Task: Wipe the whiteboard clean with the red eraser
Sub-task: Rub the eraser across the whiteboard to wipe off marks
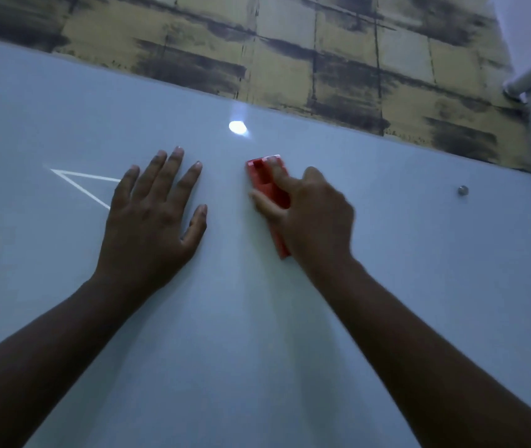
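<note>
my right hand (pixel 314 211) grips the red eraser (pixel 269 195), fingers curled over its top and thumb along its left side, pressing it flat against the whiteboard (pixel 257 318). eraser sits upper middle of the board, long axis tilted a bit, slightly blurred. my left hand (pixel 152 218) lies flat on the board just left of the eraser, fingers straight and spread, holding nothing. white angled lines (pixel 77 182) run out from behind the left hand's far side. bright light reflection (pixel 237 127) above, between the hands. small metal stud (pixel 463 190) far right on the board. stained tiled wall (pixel 322 59) above the board's top edge.
</note>
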A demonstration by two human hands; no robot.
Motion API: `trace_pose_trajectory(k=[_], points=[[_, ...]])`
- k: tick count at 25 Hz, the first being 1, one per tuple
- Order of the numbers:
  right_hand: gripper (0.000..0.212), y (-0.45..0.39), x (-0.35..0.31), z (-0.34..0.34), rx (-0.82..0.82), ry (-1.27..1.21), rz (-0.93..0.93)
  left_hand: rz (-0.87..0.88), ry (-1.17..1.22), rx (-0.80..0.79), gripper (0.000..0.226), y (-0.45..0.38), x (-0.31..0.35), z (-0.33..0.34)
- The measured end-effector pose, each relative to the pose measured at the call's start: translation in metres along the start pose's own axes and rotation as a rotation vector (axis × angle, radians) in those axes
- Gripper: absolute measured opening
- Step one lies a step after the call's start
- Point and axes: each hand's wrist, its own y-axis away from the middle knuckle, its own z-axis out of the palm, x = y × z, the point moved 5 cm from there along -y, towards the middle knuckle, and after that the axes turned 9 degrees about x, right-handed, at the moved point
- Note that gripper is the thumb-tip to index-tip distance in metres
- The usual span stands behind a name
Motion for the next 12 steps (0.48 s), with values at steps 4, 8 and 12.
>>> trace_pose_trajectory(k=[4,8,12], points=[[0.061,0.020,0.094,-0.028,0.085,0.036,0.299,-0.019,-0.007,-0.003,0.062,0.033,0.008,-0.011],[0.060,0.102,0.123,-0.046,0.121,0.030,0.423,-0.054,0.002,-0.053,0.062,0.084,0.024,-0.029],[0.060,0.187,0.095,-0.056,0.107,0.019,0.439,-0.128,0.016,-0.136,0.064,0.151,0.061,-0.045]])
